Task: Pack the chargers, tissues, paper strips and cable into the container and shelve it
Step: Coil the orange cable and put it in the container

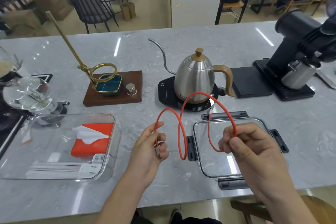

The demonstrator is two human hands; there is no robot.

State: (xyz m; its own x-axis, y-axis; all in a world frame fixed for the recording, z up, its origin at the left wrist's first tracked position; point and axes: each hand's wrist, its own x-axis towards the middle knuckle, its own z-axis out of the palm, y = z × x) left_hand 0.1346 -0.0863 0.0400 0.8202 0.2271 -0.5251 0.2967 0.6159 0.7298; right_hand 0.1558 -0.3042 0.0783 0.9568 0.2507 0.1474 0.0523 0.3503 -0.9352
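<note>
The orange cable [182, 129] hangs in loops above the marble counter [163, 56], pinched near one end by the left hand [151, 148] and gripped further along by the closed fingers of the right hand [241, 143], with a loop drooping between them. To the left sits the clear container [109, 151], holding an orange tissue pack [92, 140], white paper strips [54, 168] and white chargers [92, 166] at its near side. Its clear lid [200, 151] with dark clips lies flat on the counter under the right hand, just in front of a steel gooseneck kettle [194, 76] on a black base.
</note>
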